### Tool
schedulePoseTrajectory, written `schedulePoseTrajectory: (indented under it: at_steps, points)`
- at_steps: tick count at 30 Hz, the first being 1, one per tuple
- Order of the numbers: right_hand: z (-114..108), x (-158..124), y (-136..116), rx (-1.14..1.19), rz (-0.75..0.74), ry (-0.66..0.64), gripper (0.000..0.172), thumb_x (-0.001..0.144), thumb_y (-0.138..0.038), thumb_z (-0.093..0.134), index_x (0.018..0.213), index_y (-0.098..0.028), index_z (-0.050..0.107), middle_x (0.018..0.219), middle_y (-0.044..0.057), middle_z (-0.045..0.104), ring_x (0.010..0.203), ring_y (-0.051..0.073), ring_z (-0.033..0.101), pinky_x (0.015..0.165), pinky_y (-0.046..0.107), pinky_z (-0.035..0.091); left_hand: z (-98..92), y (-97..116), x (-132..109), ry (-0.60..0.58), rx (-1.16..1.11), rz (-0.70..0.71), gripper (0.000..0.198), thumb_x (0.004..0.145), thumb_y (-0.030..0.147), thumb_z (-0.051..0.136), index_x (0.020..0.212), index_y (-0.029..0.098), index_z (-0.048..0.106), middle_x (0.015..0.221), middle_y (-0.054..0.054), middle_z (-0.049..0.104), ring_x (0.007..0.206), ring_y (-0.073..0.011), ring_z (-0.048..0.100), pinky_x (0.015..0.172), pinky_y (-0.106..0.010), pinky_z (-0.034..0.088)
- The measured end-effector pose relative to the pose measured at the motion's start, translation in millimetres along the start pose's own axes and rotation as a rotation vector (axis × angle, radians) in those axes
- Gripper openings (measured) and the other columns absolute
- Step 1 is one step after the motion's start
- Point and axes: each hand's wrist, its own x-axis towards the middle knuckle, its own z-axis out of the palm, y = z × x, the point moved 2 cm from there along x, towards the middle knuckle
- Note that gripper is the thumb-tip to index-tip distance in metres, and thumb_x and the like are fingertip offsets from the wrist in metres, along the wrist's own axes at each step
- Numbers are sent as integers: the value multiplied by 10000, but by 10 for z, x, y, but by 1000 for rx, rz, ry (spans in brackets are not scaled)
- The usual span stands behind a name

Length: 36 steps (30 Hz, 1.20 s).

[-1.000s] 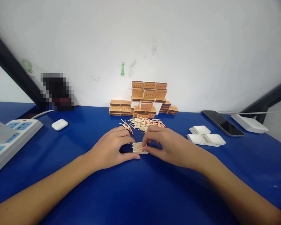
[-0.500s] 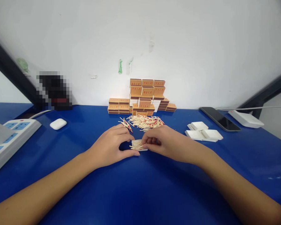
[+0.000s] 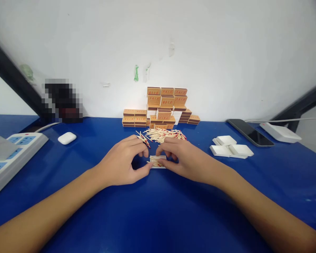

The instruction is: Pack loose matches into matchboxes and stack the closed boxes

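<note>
My left grip (image 3: 123, 162) is loose: thumb and fingers stand well parted with nothing between them, the thumb tip touching the left end of a small white tray (image 3: 158, 167), the forefinger curled above and apart from it. My right grip (image 3: 183, 157) is bent over the tray's right half, forefinger at the far rim and thumb over the inside; whether I have a match pinched there, I cannot tell. The tray lies on the blue counter (image 3: 158, 211) between my two thumbs, with several matches (image 3: 155, 162) in it, one end poking out past the left edge. Just beyond my fingers is a broad heap of loose matches (image 3: 165, 134), red heads mostly to the right, and beside it on the left a smaller cluster (image 3: 143, 138). Behind them, close to the wall (image 3: 213, 52), stand stacked orange matchboxes (image 3: 167, 102). To my right, well apart from the tray, sit some white pieces (image 3: 241, 150), near a dark phone (image 3: 250, 132); a power strip (image 3: 28, 147) lies far left.
</note>
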Motion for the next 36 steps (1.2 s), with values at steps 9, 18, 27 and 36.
schedulePoseTrajectory:
  at_steps: [9,18,27,36]
  points:
    - [92,13,16,26,59,-41,77,994,-237,661,945,-193,701,973,43,623,820,157,588,721,284,440,19,-11,-4,-25,4,34,81,908,203,622,852,197,679,800,-34,633,817,-206,563,759,-358,469]
    - [14,1,16,-86,30,-21,105,1014,-239,624,972,-194,708,1001,57,639,823,164,591,720,296,421,78,-55,-12,-45,-98,1,116,982,245,658,934,206,755,842,-26,652,854,-185,605,775,-328,491]
    - [-14,-14,28,-35,28,-46,104,991,-184,617,931,-197,701,934,41,638,830,165,584,736,293,418,114,-69,-1,-22,-156,-42,87,976,234,704,936,207,776,828,-13,678,828,-167,607,748,-299,477]
    - [-163,-79,98,48,167,-187,427,877,-584,755,1085,-225,654,920,24,674,765,180,584,639,298,403,137,-56,-15,-18,-175,-64,93,985,230,698,932,198,767,812,-10,652,823,-163,597,728,-289,465]
